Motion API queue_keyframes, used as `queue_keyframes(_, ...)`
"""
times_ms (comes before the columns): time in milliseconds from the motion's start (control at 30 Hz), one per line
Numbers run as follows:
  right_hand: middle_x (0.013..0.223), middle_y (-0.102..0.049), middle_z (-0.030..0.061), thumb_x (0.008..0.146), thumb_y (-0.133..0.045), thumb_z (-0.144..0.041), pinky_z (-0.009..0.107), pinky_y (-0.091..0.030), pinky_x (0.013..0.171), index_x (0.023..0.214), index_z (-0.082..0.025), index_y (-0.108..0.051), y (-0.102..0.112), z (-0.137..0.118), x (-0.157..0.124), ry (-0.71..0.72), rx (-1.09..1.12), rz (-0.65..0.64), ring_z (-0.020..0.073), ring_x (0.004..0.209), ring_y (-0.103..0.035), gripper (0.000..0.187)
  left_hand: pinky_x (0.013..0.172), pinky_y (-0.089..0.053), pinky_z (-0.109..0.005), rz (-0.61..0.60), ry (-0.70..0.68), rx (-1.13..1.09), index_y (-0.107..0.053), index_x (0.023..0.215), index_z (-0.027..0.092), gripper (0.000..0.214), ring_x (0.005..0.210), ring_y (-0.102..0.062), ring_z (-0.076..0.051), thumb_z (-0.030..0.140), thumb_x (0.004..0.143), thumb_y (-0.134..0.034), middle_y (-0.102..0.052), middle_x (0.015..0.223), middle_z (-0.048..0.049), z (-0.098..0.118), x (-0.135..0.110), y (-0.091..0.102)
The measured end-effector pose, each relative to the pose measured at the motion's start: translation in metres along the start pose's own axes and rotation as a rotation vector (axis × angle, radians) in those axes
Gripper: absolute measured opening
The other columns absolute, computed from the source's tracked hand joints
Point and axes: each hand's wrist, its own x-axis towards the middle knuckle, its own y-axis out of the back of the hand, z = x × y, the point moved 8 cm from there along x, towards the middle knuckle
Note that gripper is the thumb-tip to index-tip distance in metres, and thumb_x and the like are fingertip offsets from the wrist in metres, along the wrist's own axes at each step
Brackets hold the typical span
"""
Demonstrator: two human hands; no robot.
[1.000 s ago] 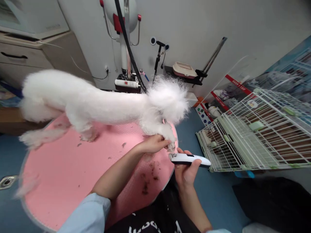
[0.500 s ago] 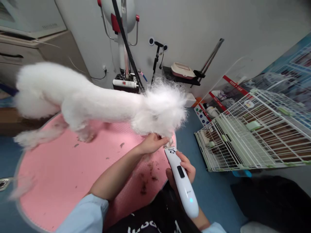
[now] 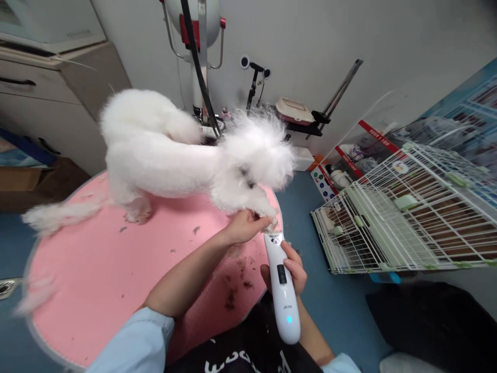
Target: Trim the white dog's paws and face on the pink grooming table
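A fluffy white dog (image 3: 163, 160) stands on the round pink grooming table (image 3: 155, 269), its head toward the right. Near the table's right edge my left hand (image 3: 245, 227) is closed around one of its front paws (image 3: 272, 224), thumb on top. My right hand (image 3: 293, 267) grips a white hair clipper (image 3: 283, 285) with a black switch and a lit blue light. The clipper's blade end points up at the paw, against or very near it; exact contact cannot be made out.
Cut white fur (image 3: 62, 215) lies at the table's left, with dark clippings (image 3: 230, 298) near its front edge. A black grooming strap (image 3: 200, 67) hangs by the dog's neck. On the right stands a white wire cage (image 3: 407, 217); behind, a wall shelf (image 3: 306, 127) holds a tray.
The dog's rear has swung away and to the right, and its head has turned. The clipper's handle has swung left to a more upright angle. My left hand keeps its hold on the paw.
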Motion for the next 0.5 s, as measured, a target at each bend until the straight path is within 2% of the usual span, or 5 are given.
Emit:
queue_keyframes(133,0.124,-0.061,0.0095,0.066,-0.081,-0.032,0.046,-0.059,0.079,0.109,-0.028,-0.048,0.003,0.006,-0.009,-0.013,-0.015,0.007,0.0284,0.108,-0.064,0.054,0.082,-0.049,-0.032,-0.031,0.024,0.028,-0.062,0.081,0.013,0.028,0.086,-0.063,-0.020,0.039,0.073,-0.066,-0.069,0.082,-0.0057,-0.004,-0.001,-0.003)
queue_keyframes(233,0.127,-0.059,0.0090,0.068,-0.080,-0.029,0.045,-0.059,0.079,0.112,-0.028,-0.048,0.005,0.005,-0.013,0.004,-0.020,0.001,0.0272,0.109,-0.064,0.055,0.083,-0.049,-0.032,-0.026,0.020,0.034,-0.063,0.082,0.013,0.027,0.086,-0.063,-0.019,0.038,0.073,-0.066,-0.069,0.083,-0.0054,-0.004,-0.001,-0.005)
queue_keyframes(500,0.132,-0.056,0.0085,0.066,-0.082,-0.030,0.047,-0.059,0.080,0.115,-0.030,-0.048,0.005,0.006,-0.015,-0.011,-0.054,-0.010,0.0287,0.112,-0.062,0.060,0.075,-0.049,-0.028,0.002,-0.011,-0.019,-0.060,0.077,0.013,0.028,0.077,-0.062,-0.016,0.040,0.072,-0.067,-0.066,0.077,-0.0032,-0.002,0.001,-0.006)
